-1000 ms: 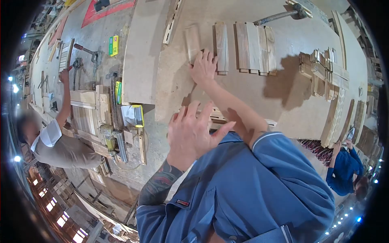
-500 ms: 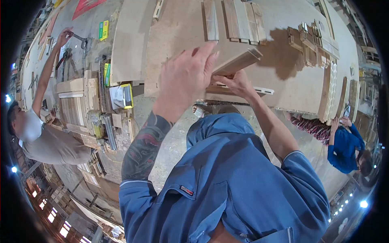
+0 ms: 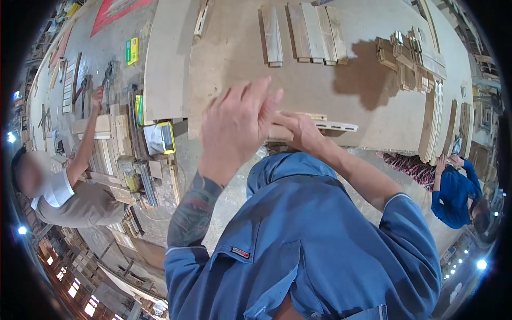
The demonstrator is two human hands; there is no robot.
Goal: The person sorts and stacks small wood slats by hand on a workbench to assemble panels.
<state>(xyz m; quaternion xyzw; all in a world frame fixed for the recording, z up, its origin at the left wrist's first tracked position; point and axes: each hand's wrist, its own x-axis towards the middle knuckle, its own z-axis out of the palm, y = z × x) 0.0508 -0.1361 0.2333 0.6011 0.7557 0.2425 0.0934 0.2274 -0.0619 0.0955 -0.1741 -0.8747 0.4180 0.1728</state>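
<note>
My left hand [image 3: 234, 125] is raised at the table's near edge, its back toward me and its fingers stretched out. Just to the right, my right hand [image 3: 303, 131] is closed on a wooden slat [image 3: 279, 133]; most of that piece is hidden by both hands. Beyond the right wrist, a pale slotted strip [image 3: 338, 126] lies along the near edge of the table, partly covered by my hand. Farther back on the board lie a single wooden slat [image 3: 272, 37] and a row of several slats [image 3: 312, 34] side by side.
A stack of short wooden pieces [image 3: 408, 58] stands at the right of the tabletop [image 3: 229, 53]. Long grooved strips [image 3: 431, 125] lie at the right edge. To the left, a co-worker [image 3: 80, 200] reaches over a tool-strewn bench; another person [image 3: 456, 192] is at the right.
The slat in my right hand has been lowered from its tilted, raised position and is now mostly hidden. My left hand has moved slightly left and down. The left co-worker's arm has drawn back.
</note>
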